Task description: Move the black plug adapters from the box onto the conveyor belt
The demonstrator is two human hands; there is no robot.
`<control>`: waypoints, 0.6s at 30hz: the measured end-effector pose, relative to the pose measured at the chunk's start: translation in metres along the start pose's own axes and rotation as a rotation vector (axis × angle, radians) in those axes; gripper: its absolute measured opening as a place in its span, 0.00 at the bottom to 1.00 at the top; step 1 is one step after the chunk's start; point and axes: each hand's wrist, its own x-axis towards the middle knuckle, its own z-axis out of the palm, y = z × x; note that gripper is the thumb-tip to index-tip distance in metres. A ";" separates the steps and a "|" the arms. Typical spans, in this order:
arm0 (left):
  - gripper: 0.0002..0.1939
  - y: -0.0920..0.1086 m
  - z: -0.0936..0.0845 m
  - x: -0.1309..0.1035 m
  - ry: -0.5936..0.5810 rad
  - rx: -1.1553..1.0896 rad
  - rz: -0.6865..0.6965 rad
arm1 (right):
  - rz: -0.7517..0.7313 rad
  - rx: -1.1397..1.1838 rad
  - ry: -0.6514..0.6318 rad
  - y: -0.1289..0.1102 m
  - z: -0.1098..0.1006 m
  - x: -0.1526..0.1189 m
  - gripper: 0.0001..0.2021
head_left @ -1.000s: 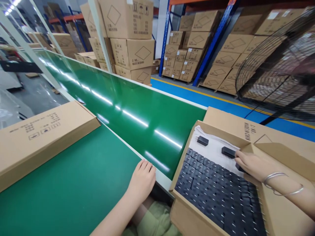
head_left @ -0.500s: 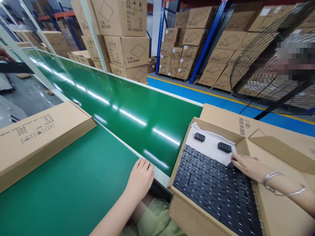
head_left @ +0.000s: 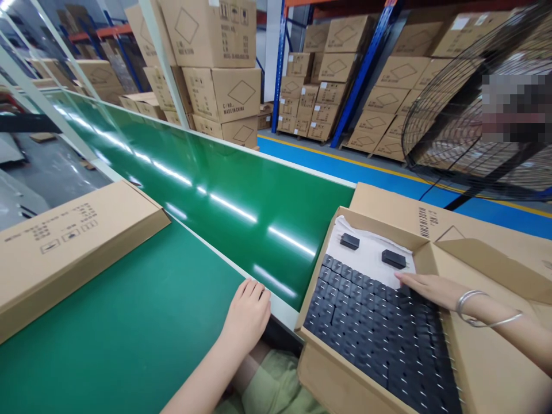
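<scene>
My left hand (head_left: 249,307) rests at the edge of the green work surface (head_left: 129,310), its fingers curled together over the white rail; what lies under them is hidden. My right hand (head_left: 431,287) reaches over the open carton (head_left: 321,276) on the right, fingers stretched out over the black adapters (head_left: 379,328), which stand packed in rows with metal pins showing. Two loose black adapters, one on the left (head_left: 349,241) and one on the right (head_left: 394,259), lie on the white sheet (head_left: 370,256) just beyond the rows.
A closed flat carton (head_left: 77,236) lies on the work surface at the left. The green conveyor belt (head_left: 241,184) runs diagonally behind. Beyond it are stacked cartons (head_left: 241,95), a blue rack post and a large black fan (head_left: 452,115) at the right.
My right hand has moved slightly left, and its fingers have straightened over the rows of adapters. My left hand has stayed in place.
</scene>
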 end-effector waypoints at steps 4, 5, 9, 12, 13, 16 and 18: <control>0.09 0.000 0.001 0.000 0.011 -0.010 -0.001 | -0.051 0.027 -0.103 -0.023 -0.015 0.014 0.16; 0.10 0.000 0.001 -0.001 0.011 -0.012 -0.002 | -0.087 0.052 -0.106 -0.034 -0.015 0.013 0.15; 0.08 0.001 0.004 -0.002 0.001 -0.020 -0.031 | -0.399 0.260 -0.169 -0.097 0.014 -0.021 0.15; 0.07 0.005 0.008 -0.003 -0.011 -0.023 -0.053 | -0.782 0.191 -0.301 -0.143 0.050 -0.058 0.11; 0.06 0.005 0.010 -0.003 -0.012 -0.020 -0.060 | -0.904 0.130 -0.300 -0.152 0.062 -0.066 0.10; 0.04 0.005 0.016 -0.003 -0.009 -0.002 -0.060 | -1.225 0.027 -0.196 -0.158 0.099 -0.072 0.08; 0.02 0.001 0.020 -0.002 -0.014 0.020 -0.013 | -1.331 0.005 -0.061 -0.148 0.123 -0.063 0.06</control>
